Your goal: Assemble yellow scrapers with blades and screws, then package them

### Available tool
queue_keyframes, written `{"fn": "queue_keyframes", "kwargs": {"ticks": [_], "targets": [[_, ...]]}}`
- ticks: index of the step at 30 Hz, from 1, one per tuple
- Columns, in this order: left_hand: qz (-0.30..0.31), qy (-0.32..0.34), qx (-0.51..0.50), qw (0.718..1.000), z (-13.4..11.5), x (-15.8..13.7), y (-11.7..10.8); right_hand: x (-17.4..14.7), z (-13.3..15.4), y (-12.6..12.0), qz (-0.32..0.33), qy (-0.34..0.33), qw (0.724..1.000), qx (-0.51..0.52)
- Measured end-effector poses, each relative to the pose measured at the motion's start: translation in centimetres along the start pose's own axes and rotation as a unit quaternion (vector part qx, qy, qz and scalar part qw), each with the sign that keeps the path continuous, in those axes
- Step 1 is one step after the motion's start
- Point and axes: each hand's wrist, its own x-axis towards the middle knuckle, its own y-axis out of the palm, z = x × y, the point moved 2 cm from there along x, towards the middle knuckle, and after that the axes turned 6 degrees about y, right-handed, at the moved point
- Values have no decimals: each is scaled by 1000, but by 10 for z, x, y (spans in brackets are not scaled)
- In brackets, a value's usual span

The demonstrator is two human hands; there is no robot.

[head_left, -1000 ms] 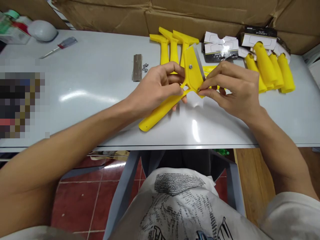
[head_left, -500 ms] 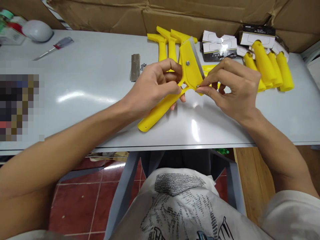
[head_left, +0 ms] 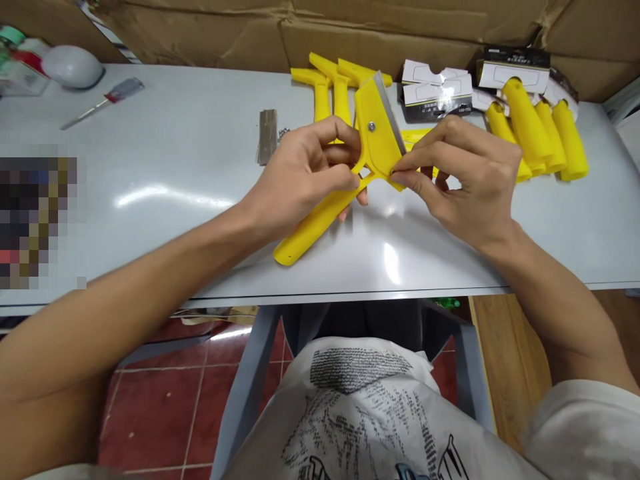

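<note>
In the head view, my left hand (head_left: 306,175) is closed around the neck of a yellow scraper (head_left: 379,148), whose handle slants toward the table's front edge. A metal blade (head_left: 391,113) runs along the right side of its head, and one screw (head_left: 371,127) sits in the upper part. My right hand (head_left: 465,175) pinches a small screw at the head's lower corner, mostly hidden by thumb and forefinger. Behind my left hand lie a stack of metal blades (head_left: 268,137) and a pile of tiny screws (head_left: 284,132), partly covered.
Several yellow scraper bodies (head_left: 323,100) lie at the back. Black-and-white boxes (head_left: 436,97) and yellow handles (head_left: 527,127) are at the right rear. A screwdriver (head_left: 107,100) and a white rounded object (head_left: 73,67) lie far left. Cardboard (head_left: 210,33) stands behind the table (head_left: 185,160).
The scraper and both hands keep nearly the same pose, and the whole view has shifted slightly. The screw under my right fingertips showed more clearly before; now the fingers cover most of it.
</note>
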Motion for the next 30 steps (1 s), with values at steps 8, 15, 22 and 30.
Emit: {"fn": "queue_keyframes", "kwargs": {"ticks": [8, 15, 22, 30], "targets": [[-1, 0, 10, 1000, -2, -1, 0, 0, 0, -1, 3, 28, 1000, -5], [32, 65, 57, 996, 12, 0, -3, 0, 3, -1, -2, 1, 1000, -12], [12, 107, -78, 991, 27, 9, -8, 0, -2, 3, -29, -49, 998, -7], [28, 122, -46, 991, 21, 5, -9, -4, 2, 5, -62, -58, 995, -48]]}}
